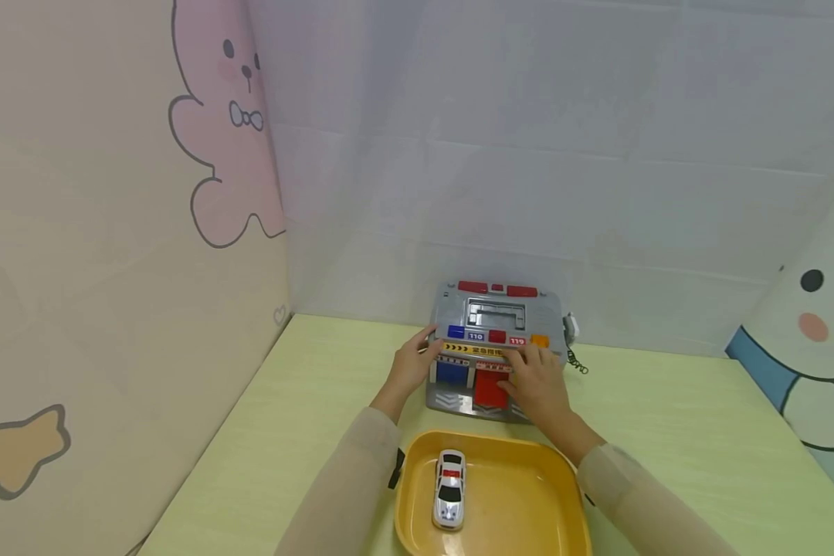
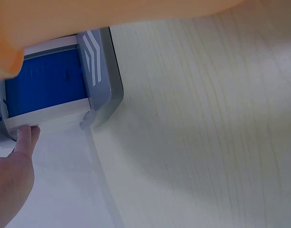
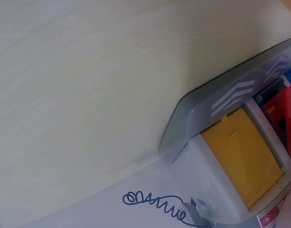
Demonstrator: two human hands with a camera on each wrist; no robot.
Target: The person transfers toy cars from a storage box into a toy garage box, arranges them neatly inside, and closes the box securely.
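Note:
A grey toy garage (image 1: 545, 305) with a blue door (image 2: 48, 80), a red door (image 1: 489, 388) and a yellow door (image 3: 242, 159) stands against the back cloth. My left hand (image 1: 408, 367) grips its left front corner, with fingers against the side wall. My right hand (image 1: 537, 382) rests its fingers on the roof's front edge, the thumb by the red door. That door stands tilted, with a dark gap beside it. The blue and yellow doors look closed. Most of the right hand is outside the right wrist view.
In front of the garage is a yellow tray (image 1: 514, 494) holding a white toy police car (image 1: 449, 490). A coiled dark cord (image 3: 157, 202) hangs at the garage's right side. Printed cloth walls (image 1: 528, 154) enclose the pale table (image 1: 674, 432).

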